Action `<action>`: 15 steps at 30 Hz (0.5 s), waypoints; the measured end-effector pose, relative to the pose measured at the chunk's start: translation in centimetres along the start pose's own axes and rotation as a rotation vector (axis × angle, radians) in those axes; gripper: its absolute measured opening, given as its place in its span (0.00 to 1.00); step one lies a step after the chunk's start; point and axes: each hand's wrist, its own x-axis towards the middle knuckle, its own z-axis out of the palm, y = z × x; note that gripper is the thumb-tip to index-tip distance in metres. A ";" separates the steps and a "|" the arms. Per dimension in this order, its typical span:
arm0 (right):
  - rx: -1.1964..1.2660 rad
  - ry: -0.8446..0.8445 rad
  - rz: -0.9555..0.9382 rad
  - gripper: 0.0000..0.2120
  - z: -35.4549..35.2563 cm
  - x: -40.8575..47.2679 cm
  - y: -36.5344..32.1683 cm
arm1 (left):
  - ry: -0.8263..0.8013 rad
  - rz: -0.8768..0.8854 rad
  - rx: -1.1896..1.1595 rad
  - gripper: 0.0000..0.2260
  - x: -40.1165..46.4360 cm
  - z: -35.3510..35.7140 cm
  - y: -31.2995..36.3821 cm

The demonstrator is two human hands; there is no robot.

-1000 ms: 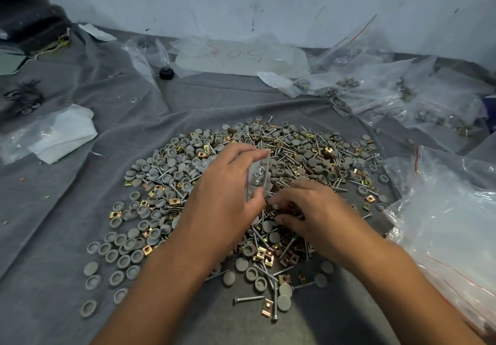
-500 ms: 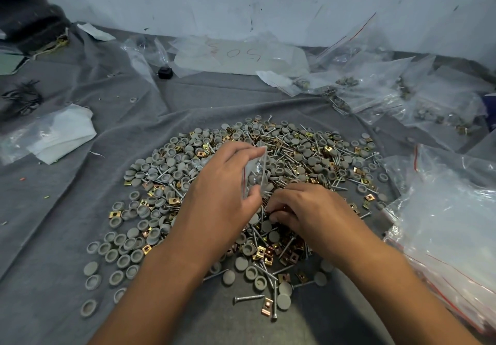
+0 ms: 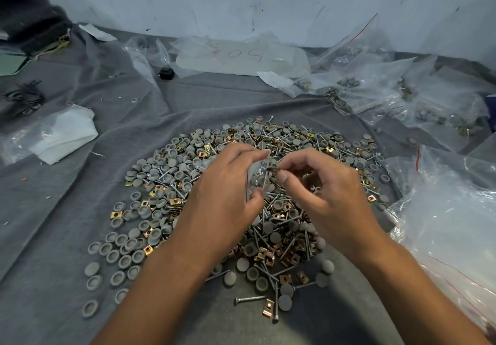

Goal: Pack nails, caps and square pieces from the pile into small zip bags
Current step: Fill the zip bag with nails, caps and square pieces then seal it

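Note:
A wide pile (image 3: pixel 295 140) of grey round caps, metal nails and brass square pieces lies on the grey cloth (image 3: pixel 80 210) in front of me. My left hand (image 3: pixel 228 189) holds a small clear zip bag (image 3: pixel 258 177) upright above the pile, thumb below and fingers on top of its mouth. My right hand (image 3: pixel 322 183) is raised beside the bag and pinches small pieces between thumb and forefinger at the bag's opening. What exactly it pinches is too small to tell.
Filled small zip bags (image 3: pixel 389 95) lie heaped at the back right. A large clear plastic bag (image 3: pixel 451 210) lies at the right edge. A folded white bag (image 3: pixel 61 135) sits at the left, a small black object (image 3: pixel 166 72) at the back, and a wall behind.
My right hand has risen off the pile, where it was picking pieces, and come up to the mouth of the bag. My left hand has kept holding the bag and moved little.

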 end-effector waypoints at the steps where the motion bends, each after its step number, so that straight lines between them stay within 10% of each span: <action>1: -0.036 0.014 -0.029 0.04 0.2 0.0 -0.2 | -0.004 -0.004 0.005 0.26 0.0 0.1 0.0; 15: -0.151 0.152 -0.122 0.07 1.5 -0.3 -0.1 | -0.001 -0.012 0.000 0.26 -0.1 -0.1 0.1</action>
